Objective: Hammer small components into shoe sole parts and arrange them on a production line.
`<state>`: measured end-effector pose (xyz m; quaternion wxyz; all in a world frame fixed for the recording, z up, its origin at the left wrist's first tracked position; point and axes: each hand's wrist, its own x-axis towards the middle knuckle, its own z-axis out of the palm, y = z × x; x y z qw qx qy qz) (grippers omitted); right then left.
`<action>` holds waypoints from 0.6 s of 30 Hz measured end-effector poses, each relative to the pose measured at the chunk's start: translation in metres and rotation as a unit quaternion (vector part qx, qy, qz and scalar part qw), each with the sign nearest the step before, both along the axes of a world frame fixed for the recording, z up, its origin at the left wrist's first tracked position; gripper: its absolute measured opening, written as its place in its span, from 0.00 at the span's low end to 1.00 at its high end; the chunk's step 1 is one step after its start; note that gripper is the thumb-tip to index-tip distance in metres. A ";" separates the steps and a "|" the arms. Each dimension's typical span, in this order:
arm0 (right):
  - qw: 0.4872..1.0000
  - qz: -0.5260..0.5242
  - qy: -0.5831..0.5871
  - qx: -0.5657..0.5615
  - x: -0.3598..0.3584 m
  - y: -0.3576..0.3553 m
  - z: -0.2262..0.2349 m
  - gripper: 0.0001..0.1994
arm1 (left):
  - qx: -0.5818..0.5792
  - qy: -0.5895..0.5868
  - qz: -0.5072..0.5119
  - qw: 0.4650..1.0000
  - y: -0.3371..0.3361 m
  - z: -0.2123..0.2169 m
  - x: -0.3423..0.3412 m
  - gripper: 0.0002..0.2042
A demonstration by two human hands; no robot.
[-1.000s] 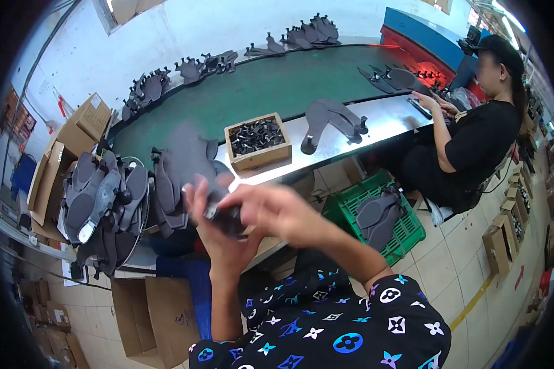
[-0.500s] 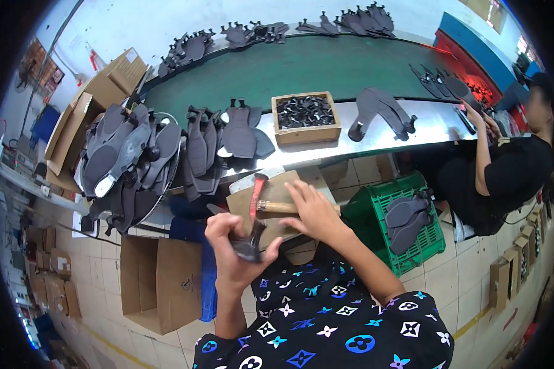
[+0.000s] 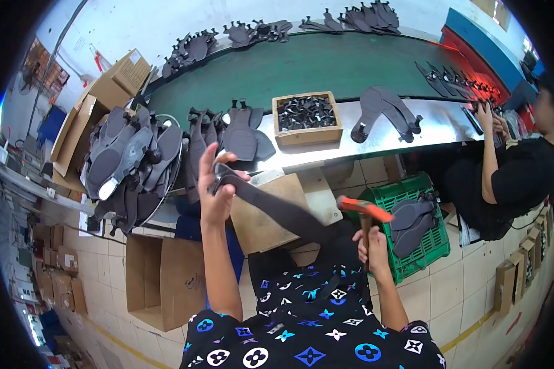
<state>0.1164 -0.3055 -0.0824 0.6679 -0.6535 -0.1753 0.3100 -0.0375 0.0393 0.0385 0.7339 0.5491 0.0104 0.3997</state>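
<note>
My left hand (image 3: 215, 195) grips the far end of a long dark shoe sole piece (image 3: 283, 212), which slants down toward my lap over a small brown wooden work block (image 3: 271, 215). My right hand (image 3: 370, 246) is closed around the handle of a hammer (image 3: 363, 212) with an orange head part, raised beside the sole's near end. Just beyond my left hand, several dark sole pieces (image 3: 240, 135) lie on the shiny metal bench (image 3: 449, 126).
A wooden box of small black parts (image 3: 306, 117) sits on the bench beside a green conveyor belt (image 3: 326, 61) carrying more soles. A round rack piled with soles (image 3: 132, 160) stands left. Green crate (image 3: 421, 224) right; cardboard boxes (image 3: 160, 280) below left. Another person (image 3: 511, 172) works at right.
My left hand has lifted the sole piece up and away from my lap. My right hand has swung out to the right with the hammer raised. The view has shifted slightly.
</note>
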 end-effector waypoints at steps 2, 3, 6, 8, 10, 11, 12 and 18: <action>0.980 -0.009 0.155 0.127 -0.008 -0.022 -0.008 0.32 | 0.065 0.151 -0.005 0.986 0.027 -0.034 0.012 0.31; 0.979 -0.038 0.150 0.132 -0.007 -0.034 -0.010 0.26 | 0.134 0.264 0.025 0.955 0.042 -0.049 0.013 0.24; 0.991 -0.114 0.040 0.063 0.001 -0.074 -0.013 0.14 | 0.526 0.380 0.191 0.737 0.027 -0.050 0.026 0.24; 0.991 -0.125 -0.015 0.050 0.004 -0.085 0.000 0.10 | 0.558 0.399 0.249 0.684 0.011 -0.032 0.033 0.30; 0.988 -0.143 0.003 0.065 0.011 -0.078 0.013 0.10 | 0.571 0.331 0.292 0.693 0.010 -0.018 0.054 0.23; 0.985 -0.155 0.020 0.076 0.013 -0.074 0.019 0.10 | 0.558 0.308 0.301 0.710 0.012 -0.012 0.068 0.19; 0.984 -0.154 0.044 0.082 0.017 -0.069 0.023 0.11 | 0.569 0.288 0.287 0.715 0.019 -0.009 0.086 0.15; 0.987 -0.124 -0.092 0.039 0.022 -0.027 0.014 0.11 | 0.649 0.311 0.227 0.657 0.057 -0.030 0.208 0.06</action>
